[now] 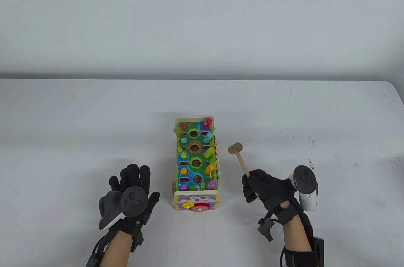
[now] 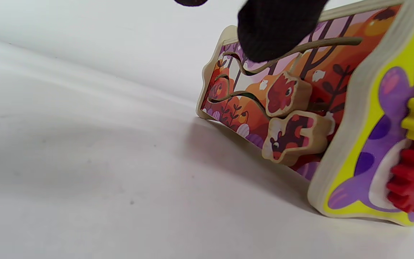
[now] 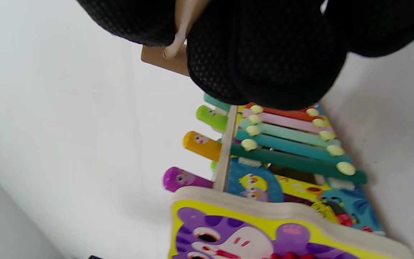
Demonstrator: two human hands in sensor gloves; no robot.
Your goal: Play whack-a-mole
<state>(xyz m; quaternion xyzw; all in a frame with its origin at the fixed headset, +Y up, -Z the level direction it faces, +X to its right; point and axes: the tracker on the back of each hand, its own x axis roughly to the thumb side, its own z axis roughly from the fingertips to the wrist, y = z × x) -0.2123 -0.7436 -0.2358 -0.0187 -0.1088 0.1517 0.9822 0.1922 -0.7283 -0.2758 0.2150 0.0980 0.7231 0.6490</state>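
The whack-a-mole toy box (image 1: 195, 162) stands mid-table, its green top studded with coloured pegs; several pegs on its right row stick up, including a purple one (image 3: 182, 178) and a yellow one (image 3: 201, 145). My right hand (image 1: 263, 189) grips the handle of a small wooden hammer (image 1: 239, 156), whose head is raised just right of the box. My left hand (image 1: 132, 189) lies flat on the table left of the box, fingers spread, holding nothing. In the left wrist view a fingertip (image 2: 275, 30) hangs before the box's orange side panel (image 2: 282, 97).
The box's right side carries a xylophone of coloured bars (image 3: 289, 144). Its near end has a purple cat face with yellow and red gears (image 1: 195, 205). The white table's far edge (image 1: 202, 79) runs behind.
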